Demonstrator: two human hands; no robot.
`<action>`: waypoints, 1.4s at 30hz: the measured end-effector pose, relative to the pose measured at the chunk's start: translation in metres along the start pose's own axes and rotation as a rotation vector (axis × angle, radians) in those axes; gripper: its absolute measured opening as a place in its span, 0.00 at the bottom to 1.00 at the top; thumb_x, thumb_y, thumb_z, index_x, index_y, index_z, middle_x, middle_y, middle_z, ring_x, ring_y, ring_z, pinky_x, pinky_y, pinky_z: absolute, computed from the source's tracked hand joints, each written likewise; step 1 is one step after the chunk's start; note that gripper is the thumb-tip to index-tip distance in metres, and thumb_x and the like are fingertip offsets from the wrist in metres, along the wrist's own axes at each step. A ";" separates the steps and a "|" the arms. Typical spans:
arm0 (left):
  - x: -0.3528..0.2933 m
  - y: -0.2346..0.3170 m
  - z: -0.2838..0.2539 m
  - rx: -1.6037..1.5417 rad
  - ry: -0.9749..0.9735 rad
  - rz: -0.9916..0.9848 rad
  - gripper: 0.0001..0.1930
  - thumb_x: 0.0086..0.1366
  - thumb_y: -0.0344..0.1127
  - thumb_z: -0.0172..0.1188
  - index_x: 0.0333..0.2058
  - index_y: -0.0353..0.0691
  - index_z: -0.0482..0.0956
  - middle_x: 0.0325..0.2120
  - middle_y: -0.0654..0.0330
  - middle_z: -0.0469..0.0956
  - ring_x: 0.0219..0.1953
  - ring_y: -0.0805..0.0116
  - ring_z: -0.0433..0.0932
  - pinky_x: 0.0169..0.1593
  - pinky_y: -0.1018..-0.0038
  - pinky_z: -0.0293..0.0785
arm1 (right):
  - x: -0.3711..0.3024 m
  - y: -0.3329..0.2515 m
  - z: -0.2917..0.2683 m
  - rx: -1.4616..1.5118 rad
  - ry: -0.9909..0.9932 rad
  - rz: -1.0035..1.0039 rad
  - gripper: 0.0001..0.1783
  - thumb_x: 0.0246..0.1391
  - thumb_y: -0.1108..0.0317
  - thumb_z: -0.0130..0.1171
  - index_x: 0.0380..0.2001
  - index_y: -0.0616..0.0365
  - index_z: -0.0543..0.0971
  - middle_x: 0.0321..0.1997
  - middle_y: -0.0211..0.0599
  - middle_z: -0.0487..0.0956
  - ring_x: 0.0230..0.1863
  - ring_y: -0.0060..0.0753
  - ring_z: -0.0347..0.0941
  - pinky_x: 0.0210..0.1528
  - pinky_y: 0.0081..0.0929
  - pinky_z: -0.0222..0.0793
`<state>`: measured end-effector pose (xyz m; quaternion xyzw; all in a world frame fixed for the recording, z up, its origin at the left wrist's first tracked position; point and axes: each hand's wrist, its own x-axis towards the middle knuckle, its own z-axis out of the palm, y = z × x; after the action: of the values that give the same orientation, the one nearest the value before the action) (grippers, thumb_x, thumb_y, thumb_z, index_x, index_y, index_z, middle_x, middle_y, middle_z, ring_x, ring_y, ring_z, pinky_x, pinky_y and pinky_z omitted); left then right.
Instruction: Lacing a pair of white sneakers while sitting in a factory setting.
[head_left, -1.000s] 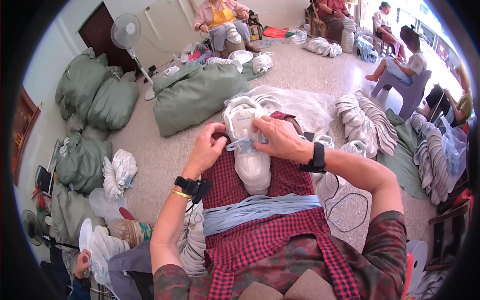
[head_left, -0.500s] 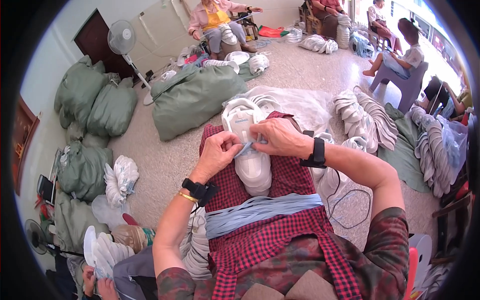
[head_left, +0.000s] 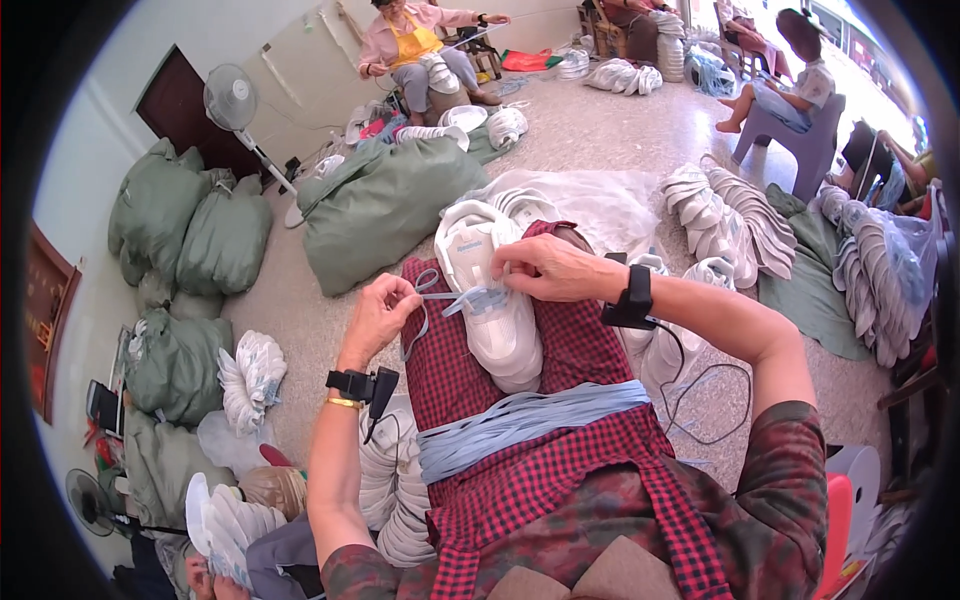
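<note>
A white shoe upper [head_left: 505, 335] lies lengthwise along my lap, its rounded toe toward me. A light blue shoelace [head_left: 440, 296] runs out of its lower eyelets to the left. My left hand [head_left: 378, 318] pinches that lace left of the shoe, and a loop hangs beside the fingers. Closed against the upper's right edge, above the laced eyelets, is my right hand [head_left: 555, 268]; its fingertips are partly hidden. Across my waist, over a red and black checked apron [head_left: 560, 455], lies a bundle of light blue laces [head_left: 530, 420].
Stacked white uppers [head_left: 715, 225] stand on the floor ahead right, beside a white plastic sheet [head_left: 590, 205]. Green sacks [head_left: 390, 210] lie ahead and at left. A black cable [head_left: 710, 400] trails from my right wrist strap. Other people [head_left: 425, 50] sit around the room, one close at lower left.
My left hand has moved left and slightly down from the shoe, drawing the lace out. The right hand stays by the upper, a little higher. The view has shifted slightly.
</note>
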<state>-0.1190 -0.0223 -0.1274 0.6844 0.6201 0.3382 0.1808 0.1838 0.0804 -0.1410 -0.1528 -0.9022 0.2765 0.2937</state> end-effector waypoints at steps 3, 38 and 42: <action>-0.003 0.013 0.010 0.008 0.142 0.025 0.07 0.61 0.34 0.65 0.34 0.38 0.78 0.29 0.68 0.76 0.28 0.79 0.71 0.33 0.77 0.69 | -0.008 0.003 -0.005 0.173 0.083 0.021 0.07 0.53 0.70 0.57 0.34 0.61 0.75 0.26 0.37 0.75 0.28 0.30 0.73 0.34 0.29 0.70; -0.019 0.074 0.027 -0.303 -0.281 0.046 0.07 0.64 0.30 0.60 0.31 0.31 0.80 0.42 0.64 0.73 0.40 0.77 0.73 0.45 0.79 0.71 | -0.003 -0.021 0.017 0.029 -0.021 0.008 0.11 0.52 0.67 0.60 0.39 0.57 0.84 0.22 0.44 0.80 0.25 0.45 0.79 0.32 0.39 0.73; -0.021 0.068 0.029 -0.345 -0.275 0.044 0.06 0.63 0.30 0.60 0.28 0.33 0.79 0.41 0.65 0.73 0.37 0.77 0.72 0.41 0.79 0.71 | 0.001 -0.027 0.014 0.043 -0.077 0.047 0.11 0.51 0.66 0.59 0.36 0.57 0.84 0.20 0.42 0.79 0.23 0.42 0.76 0.28 0.37 0.69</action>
<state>-0.0499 -0.0486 -0.1076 0.6963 0.5075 0.3468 0.3705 0.1710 0.0535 -0.1336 -0.1568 -0.9029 0.3081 0.2554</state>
